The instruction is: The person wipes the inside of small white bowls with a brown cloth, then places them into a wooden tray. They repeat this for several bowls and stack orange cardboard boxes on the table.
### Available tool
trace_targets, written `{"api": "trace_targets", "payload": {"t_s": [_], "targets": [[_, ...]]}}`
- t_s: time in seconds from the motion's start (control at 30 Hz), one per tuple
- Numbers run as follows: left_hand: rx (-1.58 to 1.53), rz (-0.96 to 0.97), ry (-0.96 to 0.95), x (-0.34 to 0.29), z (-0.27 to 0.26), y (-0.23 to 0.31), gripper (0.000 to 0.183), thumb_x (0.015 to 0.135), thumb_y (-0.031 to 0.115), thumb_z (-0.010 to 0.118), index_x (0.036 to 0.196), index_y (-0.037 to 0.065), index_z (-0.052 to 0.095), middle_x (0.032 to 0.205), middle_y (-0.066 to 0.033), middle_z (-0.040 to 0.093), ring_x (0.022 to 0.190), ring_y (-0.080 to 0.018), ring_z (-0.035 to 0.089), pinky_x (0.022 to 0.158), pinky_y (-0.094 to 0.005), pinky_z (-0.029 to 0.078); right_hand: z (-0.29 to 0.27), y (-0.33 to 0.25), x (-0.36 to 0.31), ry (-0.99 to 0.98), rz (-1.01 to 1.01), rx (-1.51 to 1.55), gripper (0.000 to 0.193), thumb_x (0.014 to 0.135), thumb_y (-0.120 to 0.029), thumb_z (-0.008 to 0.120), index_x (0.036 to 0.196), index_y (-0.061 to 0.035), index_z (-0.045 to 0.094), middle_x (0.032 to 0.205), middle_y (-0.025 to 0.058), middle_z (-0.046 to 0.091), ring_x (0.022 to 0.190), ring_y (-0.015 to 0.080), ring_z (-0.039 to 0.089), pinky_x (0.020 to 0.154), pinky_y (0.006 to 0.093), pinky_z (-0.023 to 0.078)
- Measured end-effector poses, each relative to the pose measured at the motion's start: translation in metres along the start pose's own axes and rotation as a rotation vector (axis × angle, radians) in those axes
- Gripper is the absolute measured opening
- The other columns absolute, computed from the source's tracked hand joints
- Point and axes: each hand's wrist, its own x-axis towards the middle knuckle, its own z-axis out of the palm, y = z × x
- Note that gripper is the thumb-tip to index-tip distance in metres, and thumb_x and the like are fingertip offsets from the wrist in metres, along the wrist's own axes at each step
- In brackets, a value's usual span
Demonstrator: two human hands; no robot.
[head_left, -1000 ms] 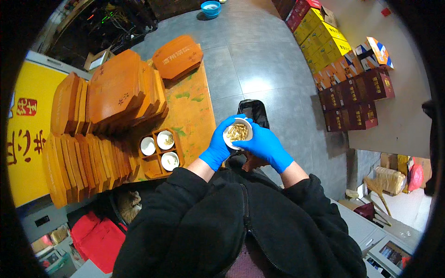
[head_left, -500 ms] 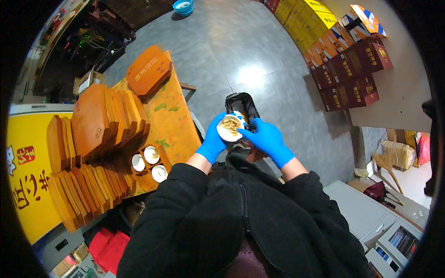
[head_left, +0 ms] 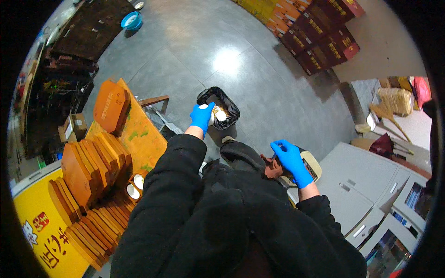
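Observation:
My left hand (head_left: 202,117), in a blue glove, reaches out over the near left side of a bin lined with a black bag (head_left: 234,103). Its fingers are closed around a small white bowl (head_left: 212,119), mostly hidden by the hand and tilted toward the bin. White scraps (head_left: 220,114) and yellowish bits lie inside the bin. Off to the right, my right hand (head_left: 291,160), also gloved in blue, hangs with thumb and fingers apart and nothing visible in it. Below it are a reddish-brown object (head_left: 272,168) I cannot identify and a cream device with dark keys (head_left: 311,165).
An orange-topped table (head_left: 143,139) on the left bears stacked wooden lids (head_left: 85,173) and a compartment tray with white bowls (head_left: 133,191). Grey cabinets (head_left: 366,178) stand at right. Dark red cartons (head_left: 320,39) and a blue basin (head_left: 131,21) are farther off.
My hands, together at the bowl before, have parted. The left has carried the bowl to the bin and tipped it; the right has let go and swung right. The whole view has shifted.

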Motion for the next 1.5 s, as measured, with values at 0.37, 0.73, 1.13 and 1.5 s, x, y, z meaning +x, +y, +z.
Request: {"api": "trace_targets", "payload": {"t_s": [0.37, 0.73, 1.13, 1.5], "targets": [[-1.171, -0.226, -0.74, -0.075, -0.061, 0.028, 0.037, 0.082, 0.034, 0.056, 0.11, 0.009, 0.055, 0.106, -0.0082, 0.059, 0.095, -0.0237, 0.058, 0.081, -0.0407, 0.049, 0.017, -0.03, 0.039, 0.044, -0.025, 0.618, 0.038, 0.086, -0.037, 0.054, 0.097, -0.0017, 0.061, 0.084, 0.0109, 0.062, 0.077, 0.0186, 0.058, 0.07, 0.0309, 0.046], [-1.145, 0.145, -0.209, -0.174, -0.113, 0.056, 0.034, 0.093, 0.028, 0.039, 0.115, 0.005, 0.052, 0.102, -0.0086, 0.06, 0.088, -0.0163, 0.058, 0.078, -0.0269, 0.045, 0.12, -0.174, 0.001, -0.211, -0.708, 0.248, 0.025, 0.078, -0.015, 0.058, 0.097, -0.0001, 0.053, 0.093, 0.0189, 0.056, 0.084, 0.0306, 0.058, 0.072, 0.0371, 0.045], [-0.778, 0.211, -0.604, -0.128, -0.149, -0.004, 0.083, 0.051, 0.024, 0.081, 0.121, 0.005, 0.041, 0.11, -0.0104, 0.057, 0.102, -0.0216, 0.055, 0.09, -0.0346, 0.044, 0.058, -0.192, 0.026, -0.059, -0.92, -1.258, 0.016, 0.076, -0.017, 0.059, 0.084, -0.0037, 0.064, 0.076, 0.0183, 0.061, 0.069, 0.033, 0.062, 0.058, 0.0389, 0.05], [-0.246, 0.643, -0.17, -0.181, -0.173, 0.031, 0.029, 0.075, 0.011, 0.06, 0.104, 0.007, 0.058, 0.103, -0.0119, 0.061, 0.091, -0.0245, 0.06, 0.081, -0.0329, 0.048, 0.125, -0.187, -0.036, -0.177, -1.159, -0.501, 0.021, 0.073, -0.013, 0.064, 0.092, -0.0066, 0.061, 0.094, 0.0149, 0.059, 0.083, 0.0312, 0.06, 0.071, 0.0387, 0.049]]}}
